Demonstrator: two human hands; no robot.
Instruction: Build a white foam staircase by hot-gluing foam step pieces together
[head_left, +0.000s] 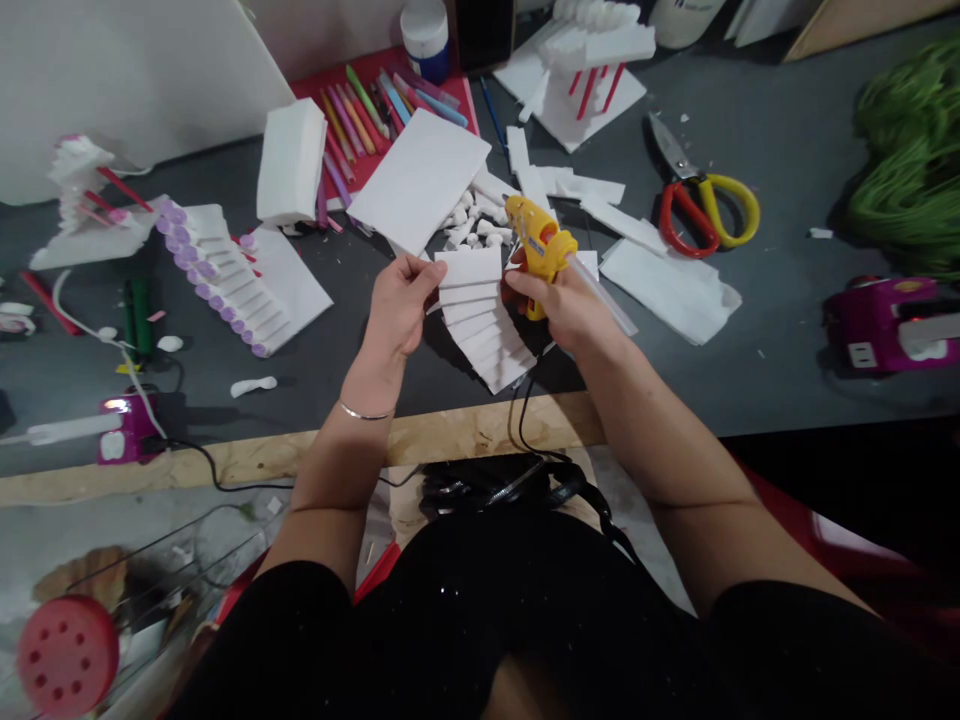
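Observation:
A curved white model staircase (480,310), built of overlapping white strips, lies between my hands near the table's front edge. My left hand (405,300) pinches its upper left corner between thumb and fingers. A yellow glue gun (541,245) with a clear glue stick (600,293) at its back is gripped in my right hand (566,305), just right of the staircase's top step. The gun's nozzle points up and away to the left. Just beyond the staircase are several small white rolled pieces (476,222) and a white board (421,180).
Scissors (697,190) with red and yellow handles lie right, beyond white strips (667,285). At left is a staircase with purple rolls (225,275). Purple power strips (127,430) sit at both sides. Coloured tubes (367,115) lie at the back; green yarn (915,160) is far right.

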